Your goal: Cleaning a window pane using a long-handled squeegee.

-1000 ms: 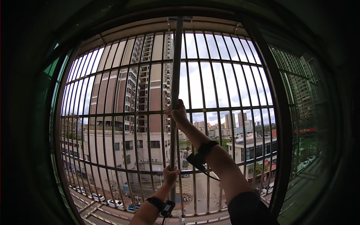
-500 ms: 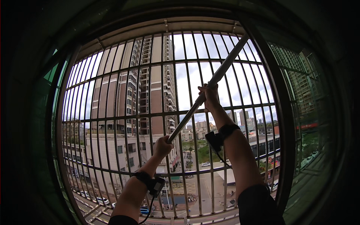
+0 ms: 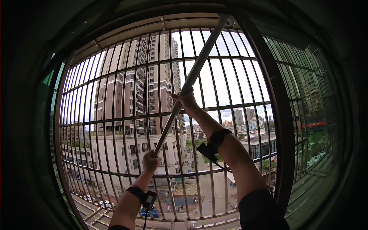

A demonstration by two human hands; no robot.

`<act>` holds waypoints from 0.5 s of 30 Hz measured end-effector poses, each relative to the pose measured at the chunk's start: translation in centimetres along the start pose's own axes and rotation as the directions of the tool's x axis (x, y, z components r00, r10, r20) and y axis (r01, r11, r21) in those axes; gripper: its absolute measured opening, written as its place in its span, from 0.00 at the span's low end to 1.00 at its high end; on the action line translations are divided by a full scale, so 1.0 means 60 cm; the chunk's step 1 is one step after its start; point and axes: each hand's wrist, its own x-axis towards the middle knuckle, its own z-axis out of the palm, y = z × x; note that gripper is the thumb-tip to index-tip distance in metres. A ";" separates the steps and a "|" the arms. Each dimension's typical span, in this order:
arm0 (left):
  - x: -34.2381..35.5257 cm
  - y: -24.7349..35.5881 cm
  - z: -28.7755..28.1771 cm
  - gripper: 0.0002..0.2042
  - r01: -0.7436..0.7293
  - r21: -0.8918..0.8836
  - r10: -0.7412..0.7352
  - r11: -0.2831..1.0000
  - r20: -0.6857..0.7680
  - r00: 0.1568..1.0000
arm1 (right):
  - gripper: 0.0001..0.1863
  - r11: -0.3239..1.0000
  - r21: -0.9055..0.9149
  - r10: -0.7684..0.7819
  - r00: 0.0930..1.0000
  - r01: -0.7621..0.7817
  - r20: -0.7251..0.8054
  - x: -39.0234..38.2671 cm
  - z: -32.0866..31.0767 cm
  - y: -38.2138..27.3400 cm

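Observation:
A long grey pole [image 3: 197,67] slants across the window from lower left to upper right. Its upper length is thicker and darker; the lower length [image 3: 166,132] is thin and shiny. My left hand [image 3: 151,161] is wrapped round the thin lower end. Farther up, my right hand [image 3: 186,100] grips the thick section near where the two lengths meet, its thumb pointing left. At the top, the pole reaches the window's upper frame [image 3: 184,11] beside a small fitting [image 3: 230,21]; whether they touch, I cannot tell.
Metal security bars [image 3: 159,113] span the opening just beyond the pole. A dark upright frame [image 3: 279,99] and a greenish glass pane [image 3: 312,115] stand at the right. Both forearms carry strapped black devices [image 3: 148,199] with cables. Outside are a tall building [image 3: 132,76] and a street.
Both hands and the pole have shifted left in view, and the pole stands steeper. Its top end now shows higher and farther left against the frame.

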 end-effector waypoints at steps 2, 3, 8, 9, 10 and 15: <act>-0.031 -0.029 0.020 0.11 -0.052 -0.118 0.051 0.992 -0.014 0.999 | 0.29 0.981 0.155 0.108 0.993 -0.114 0.046 -0.019 -0.018 0.020; -0.039 -0.036 0.018 0.11 -0.048 -0.144 0.051 0.988 0.017 0.999 | 0.27 0.971 0.202 0.128 0.992 -0.128 0.014 -0.035 -0.011 0.019; -0.100 -0.032 0.008 0.11 -0.024 -0.067 0.055 0.997 0.513 0.857 | 0.25 0.972 0.234 0.057 0.990 -0.025 -0.128 -0.051 -0.064 0.003; -0.125 -0.026 0.013 0.13 0.049 -0.124 0.017 0.991 0.481 0.876 | 0.25 0.980 0.200 0.019 0.983 0.018 -0.181 -0.048 -0.076 -0.002; -0.140 -0.081 0.037 0.14 -0.056 -0.107 0.093 0.993 0.380 0.920 | 0.25 0.986 0.158 -0.022 0.973 0.060 -0.231 -0.049 -0.089 -0.006; -0.208 0.010 0.109 0.15 -0.132 -0.160 0.171 0.978 0.264 0.949 | 0.20 0.997 -0.004 -0.073 0.948 0.075 -0.310 -0.086 -0.157 -0.039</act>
